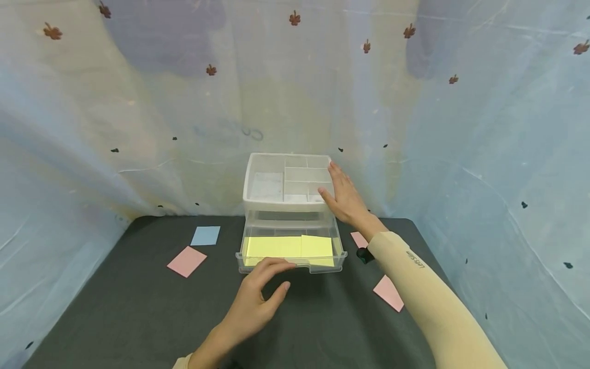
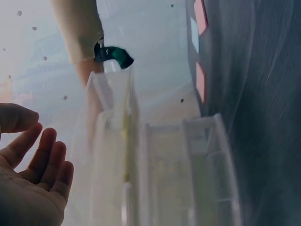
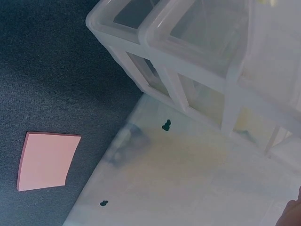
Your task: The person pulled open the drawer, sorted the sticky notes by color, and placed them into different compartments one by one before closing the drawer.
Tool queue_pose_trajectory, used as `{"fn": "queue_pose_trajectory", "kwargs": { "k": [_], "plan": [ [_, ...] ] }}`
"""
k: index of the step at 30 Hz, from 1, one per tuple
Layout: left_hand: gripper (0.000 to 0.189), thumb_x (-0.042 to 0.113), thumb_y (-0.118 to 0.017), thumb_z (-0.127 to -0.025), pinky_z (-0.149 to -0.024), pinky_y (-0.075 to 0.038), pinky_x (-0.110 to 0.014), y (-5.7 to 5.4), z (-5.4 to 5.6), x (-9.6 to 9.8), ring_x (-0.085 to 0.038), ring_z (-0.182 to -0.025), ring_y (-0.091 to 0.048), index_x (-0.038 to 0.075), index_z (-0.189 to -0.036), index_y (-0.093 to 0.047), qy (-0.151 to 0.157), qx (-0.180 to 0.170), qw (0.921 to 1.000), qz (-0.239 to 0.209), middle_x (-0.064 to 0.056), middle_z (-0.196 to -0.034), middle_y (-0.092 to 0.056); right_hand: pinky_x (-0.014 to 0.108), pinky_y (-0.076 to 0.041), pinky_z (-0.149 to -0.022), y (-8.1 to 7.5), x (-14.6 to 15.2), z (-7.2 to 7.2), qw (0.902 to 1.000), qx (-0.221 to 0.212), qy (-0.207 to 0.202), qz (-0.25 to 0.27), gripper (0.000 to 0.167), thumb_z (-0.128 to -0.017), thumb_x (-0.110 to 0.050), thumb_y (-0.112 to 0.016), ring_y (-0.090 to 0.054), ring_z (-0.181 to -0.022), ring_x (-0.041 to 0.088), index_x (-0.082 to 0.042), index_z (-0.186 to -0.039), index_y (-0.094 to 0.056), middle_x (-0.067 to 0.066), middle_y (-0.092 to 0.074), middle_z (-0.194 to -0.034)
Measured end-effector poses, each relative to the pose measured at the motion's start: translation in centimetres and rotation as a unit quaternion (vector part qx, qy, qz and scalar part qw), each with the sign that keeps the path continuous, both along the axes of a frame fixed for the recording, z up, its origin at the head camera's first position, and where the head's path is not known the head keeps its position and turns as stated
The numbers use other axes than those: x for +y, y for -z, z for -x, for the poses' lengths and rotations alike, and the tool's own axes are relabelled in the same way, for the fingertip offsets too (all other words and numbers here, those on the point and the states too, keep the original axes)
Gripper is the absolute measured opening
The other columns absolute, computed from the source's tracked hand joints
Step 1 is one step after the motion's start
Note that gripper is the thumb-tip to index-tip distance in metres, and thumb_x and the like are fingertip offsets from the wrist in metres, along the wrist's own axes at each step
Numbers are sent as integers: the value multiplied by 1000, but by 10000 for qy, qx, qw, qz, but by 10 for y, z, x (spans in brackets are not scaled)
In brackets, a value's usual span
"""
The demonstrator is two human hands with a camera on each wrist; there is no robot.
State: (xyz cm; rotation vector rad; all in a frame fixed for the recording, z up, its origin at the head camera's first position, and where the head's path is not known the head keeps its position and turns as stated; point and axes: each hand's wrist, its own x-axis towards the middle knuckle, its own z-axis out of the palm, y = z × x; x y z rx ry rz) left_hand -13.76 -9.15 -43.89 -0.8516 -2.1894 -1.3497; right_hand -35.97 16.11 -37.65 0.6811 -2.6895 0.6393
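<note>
A small white drawer unit (image 1: 290, 206) with a compartmented top stands at the middle back of the table. Its clear drawer (image 1: 340, 259) is pulled out toward me; yellow sticky notes (image 1: 274, 247) lie inside. My left hand (image 1: 255, 302) is at the drawer's front edge, with its fingers loosely extended and its thumb apart; whether the fingertips touch the edge is unclear. In the left wrist view, the same hand (image 2: 35, 174) is beside the unit, pinching nothing. My right hand (image 1: 345, 197), fingers straight, lies along the unit's upper right side. Only a bit of it shows in the right wrist view.
On the dark table (image 1: 138, 307), a blue sticky-note pad (image 1: 205, 236) and a pink pad (image 1: 186, 262) lie left of the unit. Two more pink pads, one nearer me (image 1: 389, 293), lie to the right, partly behind my right arm. A patterned curtain (image 1: 286, 113) hangs close behind.
</note>
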Motion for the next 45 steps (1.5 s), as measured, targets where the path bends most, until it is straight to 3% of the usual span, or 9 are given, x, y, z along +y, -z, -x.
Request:
{"fn": "queue_pose_trajectory", "kwargs": {
  "k": [8,11,14,19,22,24,31,41,45],
  "plan": [
    [38,2,-70,-98,-95,-54,-32,26,-4,9,-21,-111,-63,18,-133,-68,473,-785,9949,-426,-2,-126,-67,48,-7,-130,1,0,2,10000,32,16,-26,77,-111,-47,-41,-9,-161,27,-4,-167,-11,7,-4,-176],
    [35,3,-69,-99,-91,-54,-30,36,-3,13,-25,-105,-63,17,-132,-69,515,-1185,9893,-672,-6,-123,-68,48,-7,-130,1,0,2,10000,52,-5,-24,77,-111,-47,-41,-9,-161,29,-3,-167,-12,8,-5,-175],
    [31,5,-67,-101,-93,-55,-28,44,-2,18,-25,-108,-66,12,-131,-69,557,-1696,9784,-1044,-10,-125,-69,49,-8,-130,2,0,2,10000,67,-10,-18,77,-110,-48,-41,-10,-161,29,-3,-167,-12,9,-5,-175],
    [33,11,-65,-104,-100,-55,-25,48,-1,27,-22,-117,-69,-1,-135,-64,656,-2663,9423,-1917,-20,-134,-66,49,-8,-130,3,0,2,10000,77,1,7,78,-110,-48,-41,-11,-161,30,-3,-167,-12,9,-6,-175],
    [36,15,-65,-104,-97,-57,-27,47,0,31,-21,-115,-70,-1,-137,-63,482,-3073,9227,-2277,-21,-134,-66,49,-8,-130,3,0,2,10000,80,9,7,78,-110,-47,-41,-11,-161,30,-3,-167,-13,9,-6,-175],
    [37,18,-66,-104,-95,-58,-30,47,2,33,-22,-113,-70,0,-137,-63,329,-3229,9144,-2419,-20,-132,-67,49,-8,-130,3,0,2,10000,73,22,8,77,-110,-47,-41,-11,-161,30,-3,-167,-12,9,-6,-175],
    [41,23,-66,-104,-96,-58,-29,48,9,38,-24,-115,-70,-2,-136,-63,114,-3508,8844,-3075,-19,-131,-69,49,-8,-130,2,-1,1,10000,62,49,18,78,-110,-47,-42,-11,-161,29,-4,-167,-12,8,-5,-176],
    [38,19,-63,-106,-103,-54,-34,44,13,55,-27,-118,-69,-11,-129,-61,-13,-3527,8213,-4485,-22,-127,-67,49,-8,-130,3,0,3,9999,100,41,-6,78,-110,-47,-41,-11,-161,29,-4,-167,-13,9,-6,-175],
    [36,20,-60,-108,-102,-55,-34,43,15,59,-26,-116,-71,-11,-127,-62,-136,-3536,8029,-4797,-21,-123,-68,48,-7,-130,3,0,3,10000,78,32,-4,78,-110,-48,-41,-11,-161,29,-3,-167,-13,9,-6,-175]
  ]
}}
